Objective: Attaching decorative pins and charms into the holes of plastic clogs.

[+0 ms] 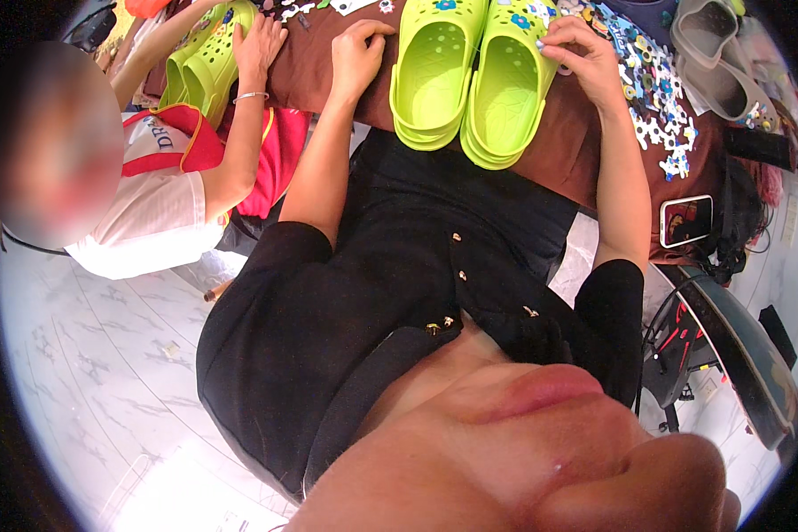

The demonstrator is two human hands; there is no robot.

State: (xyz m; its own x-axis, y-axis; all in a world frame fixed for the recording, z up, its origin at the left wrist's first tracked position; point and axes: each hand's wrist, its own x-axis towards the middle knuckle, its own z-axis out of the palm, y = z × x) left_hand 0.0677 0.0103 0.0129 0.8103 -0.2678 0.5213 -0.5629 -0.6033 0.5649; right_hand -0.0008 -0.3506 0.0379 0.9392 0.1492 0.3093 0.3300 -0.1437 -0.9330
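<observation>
Lime clogs (470,80) side by side on brown counter (576,151), toes already carrying a few charms (523,13); loose charm pile (656,97) right of clogs, many left. Right hand (585,58) at right clog's toe, fingertips pinched, seemingly on a charm. Left hand (356,55) loosely curled on counter left of clogs, holding nothing

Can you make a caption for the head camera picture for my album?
Right hand touches a lime-green clog beside its twin on a brown table, left hand resting nearby.
</observation>
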